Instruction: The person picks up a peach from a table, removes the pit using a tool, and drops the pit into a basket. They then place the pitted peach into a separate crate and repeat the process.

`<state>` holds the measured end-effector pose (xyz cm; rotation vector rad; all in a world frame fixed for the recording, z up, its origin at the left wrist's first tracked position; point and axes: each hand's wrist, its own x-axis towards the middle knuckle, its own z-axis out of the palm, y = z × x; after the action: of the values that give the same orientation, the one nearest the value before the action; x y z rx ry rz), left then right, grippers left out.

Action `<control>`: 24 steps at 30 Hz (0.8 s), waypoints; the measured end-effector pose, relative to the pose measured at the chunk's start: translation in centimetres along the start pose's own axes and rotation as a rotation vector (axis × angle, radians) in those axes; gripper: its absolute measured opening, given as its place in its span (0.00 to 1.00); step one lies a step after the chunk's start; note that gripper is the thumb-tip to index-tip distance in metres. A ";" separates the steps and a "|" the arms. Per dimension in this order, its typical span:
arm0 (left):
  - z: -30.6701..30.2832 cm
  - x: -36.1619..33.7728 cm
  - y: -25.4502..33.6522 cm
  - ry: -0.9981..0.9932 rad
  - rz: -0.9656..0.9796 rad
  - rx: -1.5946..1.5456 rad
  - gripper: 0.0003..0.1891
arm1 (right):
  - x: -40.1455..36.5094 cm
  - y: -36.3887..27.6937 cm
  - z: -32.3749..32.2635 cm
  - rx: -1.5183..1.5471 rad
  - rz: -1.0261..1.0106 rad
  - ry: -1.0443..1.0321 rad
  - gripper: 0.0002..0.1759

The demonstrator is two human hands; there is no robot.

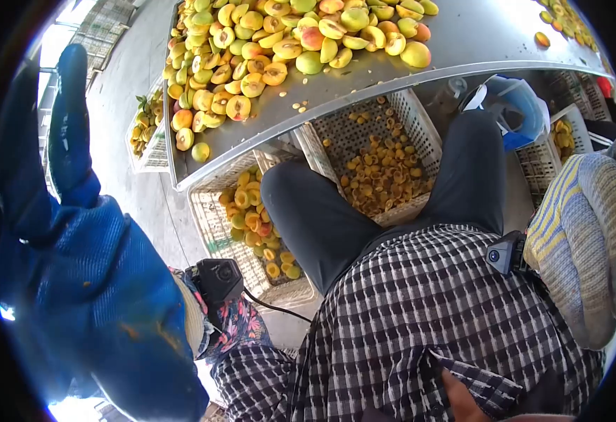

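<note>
My left hand (104,274), in a blue coated glove, is raised close to the camera at the left. Its visible fingers point up, apart from one another, with nothing in them. At the right edge is my right hand (579,246), in a knitted glove of white, grey and yellow. Its fingers lie side by side, and no held thing shows; part of this hand is cut off by the edge of view. Both hands are away from the halved apricots (251,63) heaped on the metal table (364,84) in front of me.
Below the table, one crate (427,137) holds small dark-yellow pieces and another crate (209,218) holds apricot halves. A blue container (522,109) stands at the right. Small cameras sit at my left wrist (220,280) and right wrist (501,254). A cable (272,306) runs from the left one.
</note>
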<state>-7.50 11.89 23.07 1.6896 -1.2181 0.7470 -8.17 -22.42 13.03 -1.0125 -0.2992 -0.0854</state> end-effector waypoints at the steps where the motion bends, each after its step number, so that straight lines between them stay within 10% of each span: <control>1: 0.1 -0.1 0.4 -0.004 -0.001 -0.001 0.19 | -0.1 0.0 0.0 0.013 -0.003 -0.002 0.22; 24: 1.2 -3.1 2.2 0.017 -0.071 -0.030 0.18 | 0.9 -1.8 2.1 0.499 0.090 -0.386 0.21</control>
<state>-10.57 11.82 20.66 1.6895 -1.1466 0.6955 -8.08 -21.55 15.75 -0.5374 -0.5934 0.2597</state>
